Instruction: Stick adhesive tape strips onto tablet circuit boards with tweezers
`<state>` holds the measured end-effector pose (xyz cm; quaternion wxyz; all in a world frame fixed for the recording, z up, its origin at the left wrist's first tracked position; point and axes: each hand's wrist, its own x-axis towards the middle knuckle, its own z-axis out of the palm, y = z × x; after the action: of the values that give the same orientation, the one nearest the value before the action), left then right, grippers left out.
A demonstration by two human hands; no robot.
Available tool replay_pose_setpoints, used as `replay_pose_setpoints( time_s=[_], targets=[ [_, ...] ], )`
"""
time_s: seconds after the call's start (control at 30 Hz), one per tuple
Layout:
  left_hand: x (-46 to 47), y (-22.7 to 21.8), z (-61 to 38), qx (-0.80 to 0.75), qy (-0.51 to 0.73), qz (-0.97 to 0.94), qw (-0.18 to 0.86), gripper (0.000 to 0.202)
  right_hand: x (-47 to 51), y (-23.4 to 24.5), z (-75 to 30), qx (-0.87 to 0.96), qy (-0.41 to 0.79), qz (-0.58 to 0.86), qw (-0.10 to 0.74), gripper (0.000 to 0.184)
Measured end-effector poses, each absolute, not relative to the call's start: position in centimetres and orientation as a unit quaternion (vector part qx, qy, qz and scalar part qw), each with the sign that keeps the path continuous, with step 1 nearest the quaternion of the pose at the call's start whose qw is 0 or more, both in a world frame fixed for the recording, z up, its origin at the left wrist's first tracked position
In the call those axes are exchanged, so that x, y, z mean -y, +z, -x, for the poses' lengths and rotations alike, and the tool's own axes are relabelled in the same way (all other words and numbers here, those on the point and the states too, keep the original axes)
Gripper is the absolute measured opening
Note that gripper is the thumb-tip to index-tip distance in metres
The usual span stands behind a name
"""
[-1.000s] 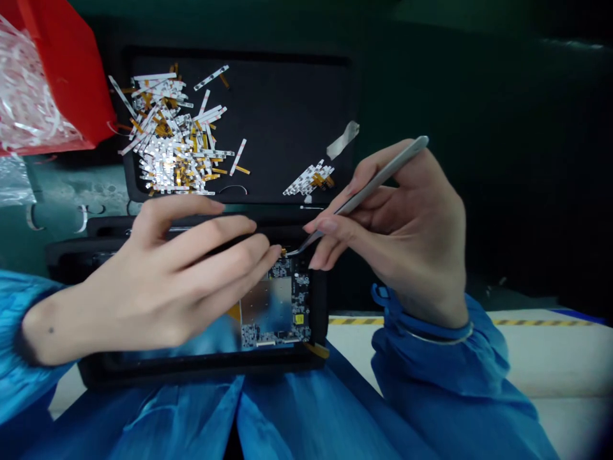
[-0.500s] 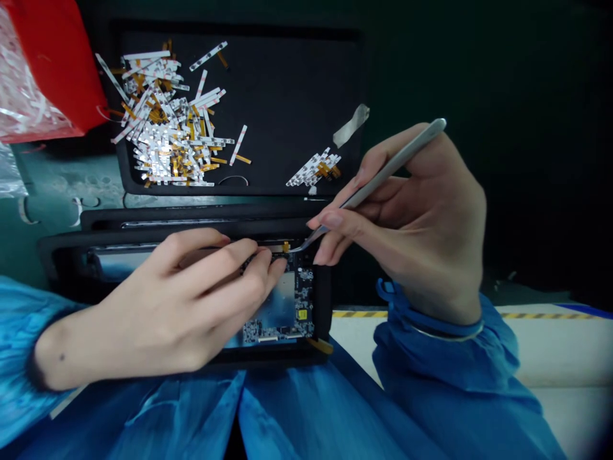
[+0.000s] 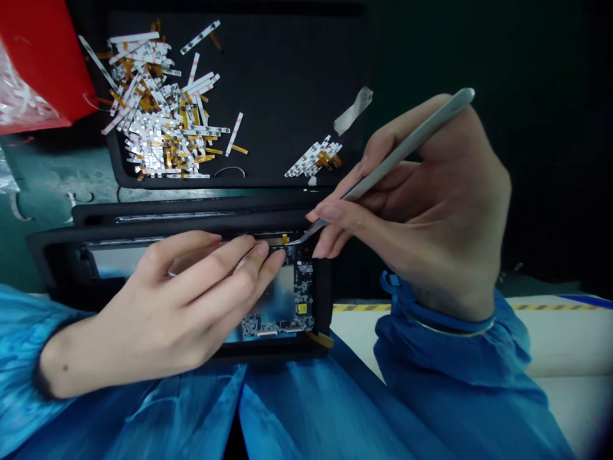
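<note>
A black device frame lies in front of me with a circuit board and a metal shield exposed at its right end. My left hand rests on the device, fingers stretched flat, fingertips pressing at the board's top edge beside a small orange flex tab. My right hand pinches silver tweezers, whose curved tip touches that orange tab. Both wrists wear blue sleeves.
Behind the device a black tray holds a large pile of white and orange strips, a smaller pile and a scrap of tape. A red bin with clear plastic stands far left. A pale ledge with yellow-black tape lies at right.
My left fingers have flattened and slid down onto the board's top edge. My right hand has risen a little, the tweezers' tip staying at the orange tab. The view has shifted downward.
</note>
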<state>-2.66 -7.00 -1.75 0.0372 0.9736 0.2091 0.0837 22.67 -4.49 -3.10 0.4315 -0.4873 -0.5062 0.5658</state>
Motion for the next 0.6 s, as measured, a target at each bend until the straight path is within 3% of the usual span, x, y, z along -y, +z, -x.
replay_pose_setpoints(
  time_s=[0.27,0.37,0.47,0.6],
  targets=[
    [6.7,-1.8,2.5,-0.235,0.069,-0.968,0.061,0.050,4.2,-3.1,-22.7,0.539,0.544,0.481,0.427,0.041],
    [6.3,-1.6,2.4,-0.195,0.066,-0.978,0.024,0.041,4.2,-3.1,-22.7,0.547,0.544,0.473,0.425,0.041],
    [6.2,-1.5,2.4,-0.191,0.084,-0.978,0.023,0.032,4.3,-3.0,-22.8,0.548,0.539,0.481,0.422,0.036],
    [5.8,-1.9,2.7,-0.225,0.076,-0.970,0.051,0.042,4.8,-3.1,-23.3,0.536,0.531,0.472,0.456,0.026]
  ],
)
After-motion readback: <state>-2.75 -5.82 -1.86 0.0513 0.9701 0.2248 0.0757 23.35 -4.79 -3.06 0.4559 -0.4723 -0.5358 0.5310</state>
